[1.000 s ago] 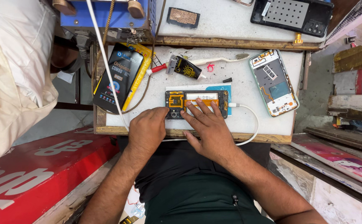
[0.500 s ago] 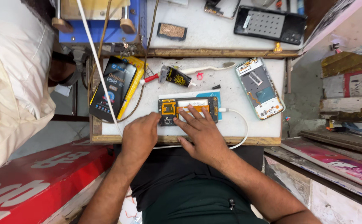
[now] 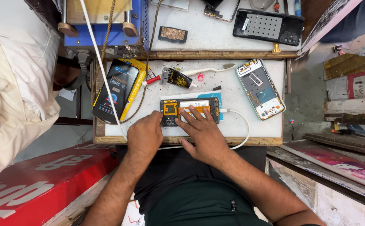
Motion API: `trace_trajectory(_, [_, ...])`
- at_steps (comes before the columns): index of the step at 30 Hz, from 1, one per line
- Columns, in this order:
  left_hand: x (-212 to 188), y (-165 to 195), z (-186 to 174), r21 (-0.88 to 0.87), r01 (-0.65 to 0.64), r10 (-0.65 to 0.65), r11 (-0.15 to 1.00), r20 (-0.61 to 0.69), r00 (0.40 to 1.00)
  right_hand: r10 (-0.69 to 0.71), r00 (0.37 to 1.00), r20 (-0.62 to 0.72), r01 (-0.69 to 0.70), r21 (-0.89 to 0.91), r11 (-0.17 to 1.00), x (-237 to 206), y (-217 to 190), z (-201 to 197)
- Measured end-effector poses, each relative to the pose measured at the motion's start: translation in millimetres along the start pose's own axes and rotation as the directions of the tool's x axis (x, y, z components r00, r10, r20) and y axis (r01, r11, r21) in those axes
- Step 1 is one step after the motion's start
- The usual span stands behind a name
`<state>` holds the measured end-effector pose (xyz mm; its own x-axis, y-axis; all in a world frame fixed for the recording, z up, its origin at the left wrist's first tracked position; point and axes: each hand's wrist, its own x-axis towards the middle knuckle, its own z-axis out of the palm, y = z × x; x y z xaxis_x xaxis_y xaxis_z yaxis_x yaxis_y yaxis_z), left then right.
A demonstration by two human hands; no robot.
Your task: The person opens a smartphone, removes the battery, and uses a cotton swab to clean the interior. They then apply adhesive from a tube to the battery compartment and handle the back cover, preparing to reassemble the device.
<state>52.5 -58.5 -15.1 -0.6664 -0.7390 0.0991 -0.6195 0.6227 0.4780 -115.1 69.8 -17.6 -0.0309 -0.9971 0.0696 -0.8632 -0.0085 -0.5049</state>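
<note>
My left hand grips the left end of the opened phone on the white bench top; my right hand lies flat, fingers spread across its middle. White charging cable plugs into its right end. Glue tube behind it, second stripped phone frame to the right, boxed screen pack left.

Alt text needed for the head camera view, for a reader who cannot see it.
Seen from above, a person's left hand and right hand press on an opened phone lying on a white workbench. Nearby lie a glue tube, a white cable and a second opened phone.
</note>
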Motion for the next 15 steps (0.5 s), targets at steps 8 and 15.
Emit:
trace_trajectory(8, [-0.2, -2.1, -4.0, -0.018, -0.038, 0.038, 0.999, 0.04, 0.998, -0.008, 1.0, 0.008, 0.008, 0.009, 1.0, 0.2, 2.6, -0.8])
trace_trajectory(15, [1.7, -0.6, 4.0, 0.012, -0.032, 0.032, 0.999, -0.014, 0.999, -0.001, 1.0, 0.005, 0.0, 0.015, 1.0, 1.3, 0.0, -3.4])
